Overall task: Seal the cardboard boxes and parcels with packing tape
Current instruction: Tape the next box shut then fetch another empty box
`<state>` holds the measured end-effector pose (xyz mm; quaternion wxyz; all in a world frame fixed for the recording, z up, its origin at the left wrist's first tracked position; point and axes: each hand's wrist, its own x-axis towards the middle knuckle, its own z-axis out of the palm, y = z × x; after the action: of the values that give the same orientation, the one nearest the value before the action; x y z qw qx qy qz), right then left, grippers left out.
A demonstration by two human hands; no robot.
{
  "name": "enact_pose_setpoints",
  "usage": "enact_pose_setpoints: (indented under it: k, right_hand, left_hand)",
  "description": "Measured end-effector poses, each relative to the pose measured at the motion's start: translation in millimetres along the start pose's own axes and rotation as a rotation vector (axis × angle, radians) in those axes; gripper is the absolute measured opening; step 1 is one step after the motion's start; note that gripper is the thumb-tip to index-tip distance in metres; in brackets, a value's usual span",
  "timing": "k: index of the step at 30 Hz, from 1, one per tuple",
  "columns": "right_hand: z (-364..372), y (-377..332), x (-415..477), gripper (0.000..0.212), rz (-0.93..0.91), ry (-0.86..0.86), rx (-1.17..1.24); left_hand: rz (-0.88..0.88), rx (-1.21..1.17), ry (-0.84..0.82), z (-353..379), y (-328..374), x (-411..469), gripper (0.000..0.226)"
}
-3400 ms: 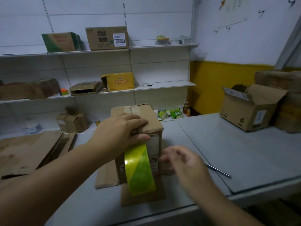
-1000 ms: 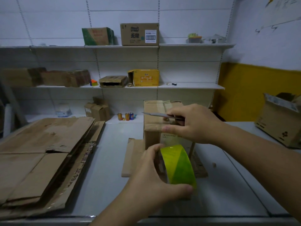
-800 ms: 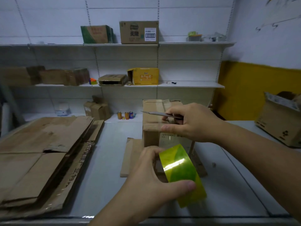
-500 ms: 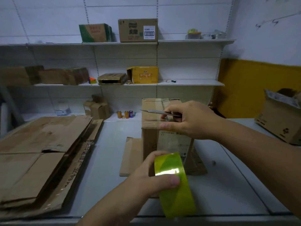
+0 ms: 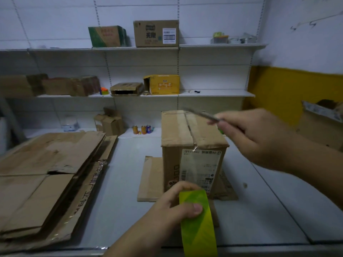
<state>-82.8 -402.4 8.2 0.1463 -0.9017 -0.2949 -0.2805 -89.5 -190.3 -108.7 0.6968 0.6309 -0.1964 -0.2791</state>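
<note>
Cutting step: your left hand [image 5: 176, 206] grips the tape roll [image 5: 198, 225], your right hand [image 5: 259, 140] pinches a thin blade [image 5: 200, 114] over the box [image 5: 185, 134]; probably slice next.

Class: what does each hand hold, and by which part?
The left hand grips the green-yellow tape roll across its outer band; the right hand pinches a thin tool by its near end.

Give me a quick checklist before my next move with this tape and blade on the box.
1. The left hand grips the tape roll: ok.
2. The right hand holds the blade, raised clear of the box: ok.
3. The box stands upright on the cardboard sheet, top flaps closed: ok.
4. The blade points away from the left hand: ok.
5. Tape strip cut free from the tape roll: cannot tell.
</note>
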Motion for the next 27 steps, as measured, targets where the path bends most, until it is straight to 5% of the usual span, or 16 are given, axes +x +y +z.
enact_pose_setpoints:
  k: [6, 22, 27]
  right_hand:
    - [17.9, 3.7, -41.1, 0.038, -0.175, -0.247, -0.328]
    - [41.8, 31.2, -51.7, 0.065, -0.221, -0.148, -0.363]
    - [33.4, 30.3, -61.8, 0.045, -0.156, -0.19, -0.348]
  left_hand:
    - [0.063, -0.012, 0.075, 1.9, 2.3, 0.5, 0.048]
    - [0.016, -0.053, 0.047, -2.7, 5.6, 6.0, 0.047]
    - [0.014, -0.035, 0.058, -4.1, 2.6, 8.9, 0.046]
